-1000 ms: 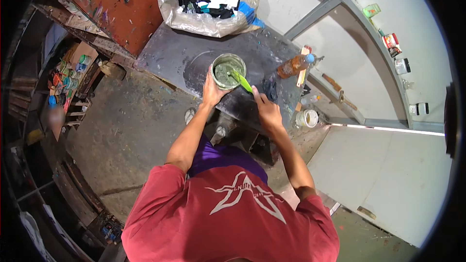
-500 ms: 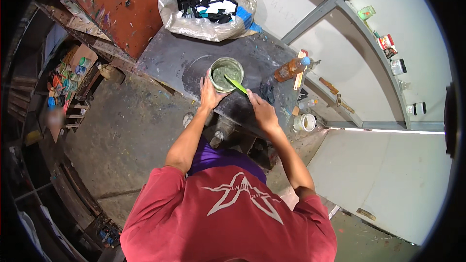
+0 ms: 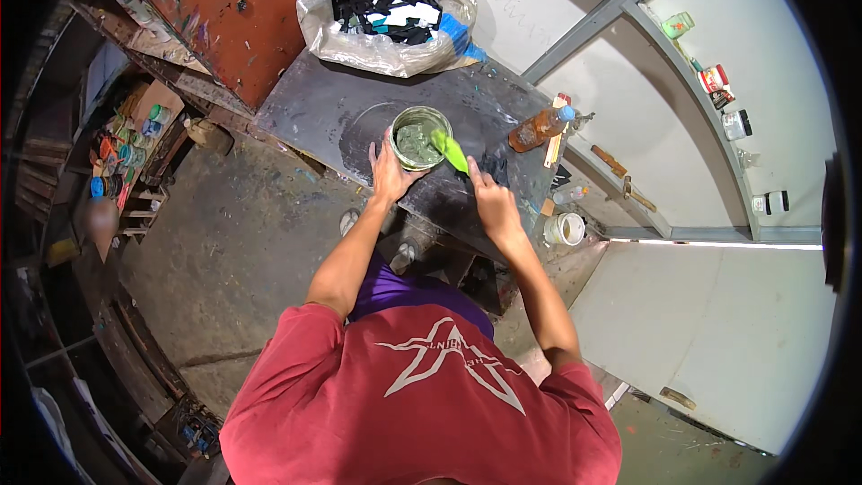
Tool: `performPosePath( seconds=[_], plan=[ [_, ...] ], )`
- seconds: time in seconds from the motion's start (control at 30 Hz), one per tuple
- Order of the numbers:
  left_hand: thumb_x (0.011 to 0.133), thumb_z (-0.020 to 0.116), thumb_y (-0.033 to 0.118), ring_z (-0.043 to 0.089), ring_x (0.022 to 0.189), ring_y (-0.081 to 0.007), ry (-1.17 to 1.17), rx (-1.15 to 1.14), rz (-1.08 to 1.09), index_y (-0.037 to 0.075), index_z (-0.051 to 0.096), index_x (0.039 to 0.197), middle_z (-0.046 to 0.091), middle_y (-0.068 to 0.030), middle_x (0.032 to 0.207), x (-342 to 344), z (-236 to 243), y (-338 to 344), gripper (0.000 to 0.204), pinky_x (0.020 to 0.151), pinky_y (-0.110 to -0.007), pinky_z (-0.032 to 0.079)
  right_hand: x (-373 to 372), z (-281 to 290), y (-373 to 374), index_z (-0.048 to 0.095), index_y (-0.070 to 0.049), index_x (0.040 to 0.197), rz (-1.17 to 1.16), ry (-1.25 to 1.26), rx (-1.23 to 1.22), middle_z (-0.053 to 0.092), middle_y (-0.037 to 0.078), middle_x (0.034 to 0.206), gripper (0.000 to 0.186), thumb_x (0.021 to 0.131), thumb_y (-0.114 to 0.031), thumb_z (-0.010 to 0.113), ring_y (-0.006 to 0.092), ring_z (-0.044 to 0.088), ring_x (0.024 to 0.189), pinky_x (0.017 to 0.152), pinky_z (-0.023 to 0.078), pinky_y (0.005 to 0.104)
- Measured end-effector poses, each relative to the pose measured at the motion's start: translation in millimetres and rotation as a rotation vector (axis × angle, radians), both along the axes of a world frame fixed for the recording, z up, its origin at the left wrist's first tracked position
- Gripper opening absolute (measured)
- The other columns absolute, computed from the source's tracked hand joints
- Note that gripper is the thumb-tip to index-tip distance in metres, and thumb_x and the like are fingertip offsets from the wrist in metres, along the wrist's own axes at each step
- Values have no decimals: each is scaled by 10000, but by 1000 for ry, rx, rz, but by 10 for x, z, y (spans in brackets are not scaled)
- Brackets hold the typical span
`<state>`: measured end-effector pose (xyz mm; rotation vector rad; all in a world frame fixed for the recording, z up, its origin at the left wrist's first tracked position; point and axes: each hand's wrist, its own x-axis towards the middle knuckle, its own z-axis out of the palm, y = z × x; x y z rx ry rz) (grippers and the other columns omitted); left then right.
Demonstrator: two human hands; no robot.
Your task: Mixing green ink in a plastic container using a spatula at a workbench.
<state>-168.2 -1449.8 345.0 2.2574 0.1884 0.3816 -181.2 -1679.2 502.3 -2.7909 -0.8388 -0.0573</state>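
A round tub (image 3: 417,164) with a pale rim stands on the dark tabletop, holding thick grey-green paste (image 3: 415,140). My left hand (image 3: 390,176) is curled round the tub's left and near side, gripping it. In my right hand (image 3: 495,205) is a bright green spatula (image 3: 453,154), held from the near right. Its broad face shows, and the paste-smeared tip reaches over the tub's right rim. Whether the tip touches the paste I cannot tell.
Behind the tub sits a clear sack (image 3: 359,54) of black and white scraps. A bottle of brown liquid (image 3: 539,130) lies to the right, near a dark crumpled cloth (image 3: 493,168). A white bucket (image 3: 566,229) stands beyond the table's right edge. Shelves with jars (image 3: 714,79) line the wall.
The spatula has turned from edge-on to show its broad face, and its tip has come from inside the tub toward the right rim. My left hand keeps its place on the tub.
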Motion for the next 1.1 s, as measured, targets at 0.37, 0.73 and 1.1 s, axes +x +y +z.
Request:
performPosePath(
  seconds=[0.37, 0.73, 1.1],
  plan=[
    [497, 1001, 466, 381, 1470, -364, -76, -49, 97, 26, 292, 1564, 417, -206, 1562, -51, 186, 14, 1355, 1210, -552, 264, 39, 163, -19, 332, -115, 1608, -21, 37, -151, 660, 179, 1141, 781, 876, 77, 527, 380, 720, 938, 786, 605, 483],
    [499, 1001, 399, 501, 1363, -371, -139, -18, 85, 27, 472, 1452, 552, -184, 1446, 15, 222, 71, 1152, 1148, -502, 372, 60, 39, 50, 351, -173, 1608, 16, 44, -299, 660, 147, 1037, 728, 925, 5, 529, 349, 726, 830, 738, 609, 468],
    [502, 1003, 366, 538, 1328, -365, -190, -40, 64, 39, 495, 1437, 592, -161, 1408, 18, 178, 76, 1113, 1123, -496, 402, 70, 76, -11, 367, -177, 1597, -3, 25, -283, 664, 161, 1017, 780, 873, 35, 566, 357, 721, 753, 713, 612, 454]
  ],
)
